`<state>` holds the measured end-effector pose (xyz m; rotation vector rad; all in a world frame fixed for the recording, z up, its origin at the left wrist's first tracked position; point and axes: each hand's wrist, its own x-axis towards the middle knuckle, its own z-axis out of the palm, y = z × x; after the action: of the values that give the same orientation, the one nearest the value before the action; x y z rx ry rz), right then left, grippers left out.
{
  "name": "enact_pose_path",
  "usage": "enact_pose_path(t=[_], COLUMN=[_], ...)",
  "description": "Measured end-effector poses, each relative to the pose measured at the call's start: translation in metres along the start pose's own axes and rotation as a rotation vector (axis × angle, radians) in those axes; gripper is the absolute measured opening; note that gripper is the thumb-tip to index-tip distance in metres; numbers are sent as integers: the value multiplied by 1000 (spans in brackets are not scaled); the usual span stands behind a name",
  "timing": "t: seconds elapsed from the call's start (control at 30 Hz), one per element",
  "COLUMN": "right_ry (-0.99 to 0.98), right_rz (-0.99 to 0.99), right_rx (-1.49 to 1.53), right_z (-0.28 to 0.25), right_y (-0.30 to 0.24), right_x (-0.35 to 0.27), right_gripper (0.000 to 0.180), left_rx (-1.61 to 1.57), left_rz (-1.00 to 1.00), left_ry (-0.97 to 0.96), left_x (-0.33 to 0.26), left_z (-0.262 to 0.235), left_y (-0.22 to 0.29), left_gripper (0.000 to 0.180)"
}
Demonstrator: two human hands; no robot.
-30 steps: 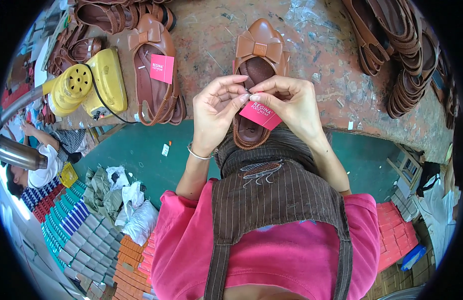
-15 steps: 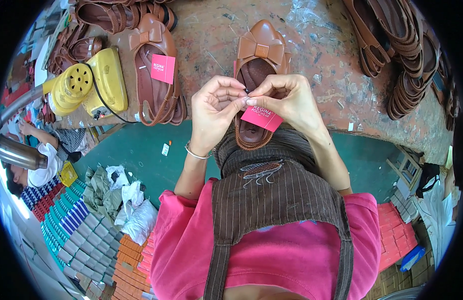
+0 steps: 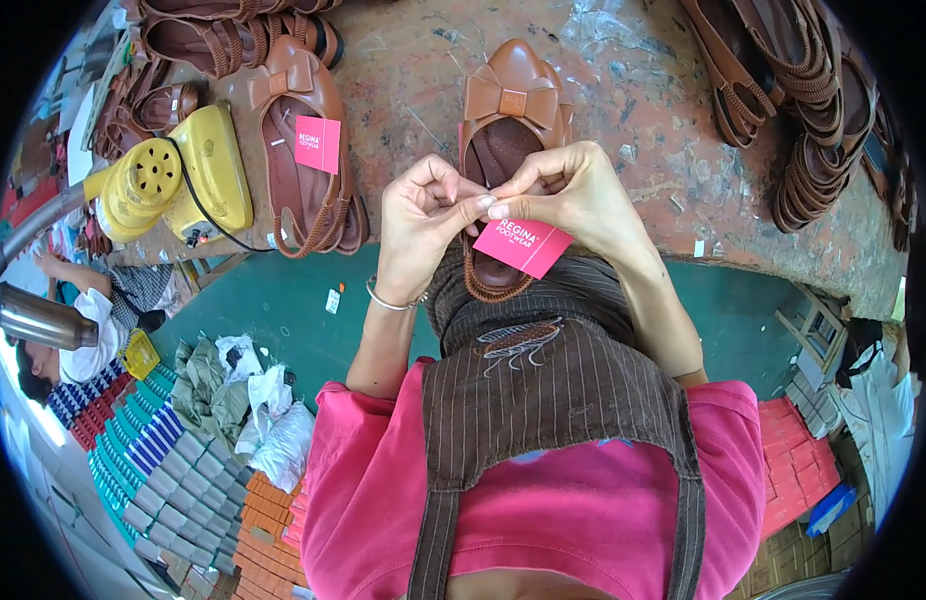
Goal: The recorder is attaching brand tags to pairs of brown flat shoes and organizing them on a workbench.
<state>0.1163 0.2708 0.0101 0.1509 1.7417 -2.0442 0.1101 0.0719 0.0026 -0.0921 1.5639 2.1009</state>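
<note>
My left hand (image 3: 423,205) and my right hand (image 3: 573,195) are closed in pinches, thumb tips meeting over a brown slingback shoe (image 3: 513,75) with a bow on its pointed toe. A pink hang tag (image 3: 523,245) hangs at the right fingertips, over the shoe's heel part. A tiny pale bit shows between the fingers; what the left fingertips pinch is too small to make out. The shoe lies on the worn table (image 3: 403,60), toe away from me, its elastic heel strap towards my striped apron (image 3: 553,410). To the left lies a matching tagged shoe (image 3: 298,90).
A yellow machine (image 3: 208,165) with a black cable stands at the table's left. Brown shoes (image 3: 198,45) crowd the far left, and more shoes (image 3: 803,90) are stacked at the right. Stacked boxes (image 3: 193,490) and white bags (image 3: 283,440) sit on the green floor (image 3: 313,300).
The view has shifted slightly. My pinched fingertips stay together over the shoe, and the pink hang tag has swung a little, with more of its face showing.
</note>
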Motion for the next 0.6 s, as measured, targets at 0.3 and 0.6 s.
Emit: enact_pose_path(t=[0.3, 0.6], right_ry=[383, 695], right_rz=[-183, 88], right_rx=[-40, -413], right_z=[-7, -66], right_y=[7, 37], right_x=[-21, -29], right_gripper=[16, 26], left_rx=[1051, 741], left_rz=[479, 349], left_ry=[431, 162], left_x=[4, 2], left_z=[22, 7], left_y=[9, 6], left_gripper=[30, 17])
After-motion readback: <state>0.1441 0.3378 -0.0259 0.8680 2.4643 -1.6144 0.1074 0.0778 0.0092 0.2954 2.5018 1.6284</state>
